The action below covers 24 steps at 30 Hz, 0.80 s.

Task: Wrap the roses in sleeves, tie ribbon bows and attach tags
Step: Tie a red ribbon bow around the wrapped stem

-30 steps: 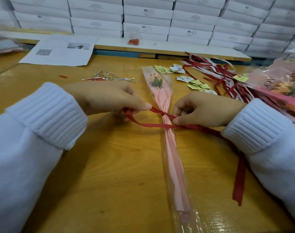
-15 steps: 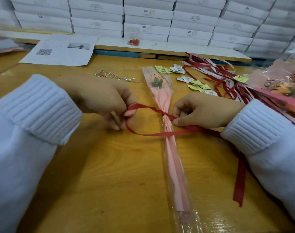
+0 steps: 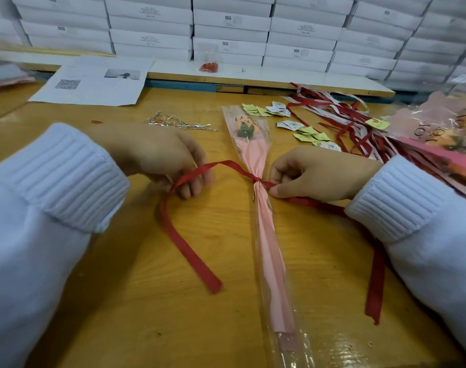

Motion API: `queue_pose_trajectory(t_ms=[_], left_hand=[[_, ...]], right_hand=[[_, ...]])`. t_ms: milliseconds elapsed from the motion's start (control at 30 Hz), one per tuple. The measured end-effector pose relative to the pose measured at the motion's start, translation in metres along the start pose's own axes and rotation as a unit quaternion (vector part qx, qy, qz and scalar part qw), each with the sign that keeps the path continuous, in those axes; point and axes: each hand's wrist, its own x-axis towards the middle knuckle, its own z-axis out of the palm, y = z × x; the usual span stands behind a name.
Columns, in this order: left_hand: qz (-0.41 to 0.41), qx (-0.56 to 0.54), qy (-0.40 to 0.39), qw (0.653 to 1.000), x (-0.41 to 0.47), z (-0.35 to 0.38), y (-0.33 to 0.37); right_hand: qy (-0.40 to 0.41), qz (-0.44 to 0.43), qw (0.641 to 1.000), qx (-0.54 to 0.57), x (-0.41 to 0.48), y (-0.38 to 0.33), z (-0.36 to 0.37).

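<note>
Your left hand pinches the red ribbon in curled fingers, left of the knot. Your right hand pinches the ribbon at the knot, against the sleeve. The clear sleeve lies mid-table and holds pink paper, with one rose at its far end. At the far edge, a small clear bag holds red pieces.
</note>
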Motion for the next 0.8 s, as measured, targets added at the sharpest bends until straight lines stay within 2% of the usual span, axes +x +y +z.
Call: queue_pose_trajectory(t_ms=[133,300,400,633,733,800], left_hand=[[0.039,-0.049,0.075,0.995,0.005,0.011,0.003],[0.109,0.006,0.124,0.986,0.016,0.034,0.007],[0.099,0.018,0.115,0.988,0.015,0.041,0.013],[0.007,-0.010,0.059,0.998,0.008,0.038,0.021],[0.006,-0.080,0.024,0.997,0.003,0.034,0.021],[0.035,-0.157,0.004,0.987,-0.001,0.035,0.022]], right_hand=[[0.002,0.000,1.000,0.000,0.001,0.001,0.000],[0.003,0.001,1.000,0.002,0.001,0.001,0.001],[0.006,0.000,1.000,0.000,0.001,0.001,0.001],[0.004,0.001,1.000,-0.004,0.002,0.000,0.002],[0.006,0.000,1.000,-0.003,0.002,0.000,0.002],[0.006,0.002,1.000,0.003,0.001,0.000,0.002]])
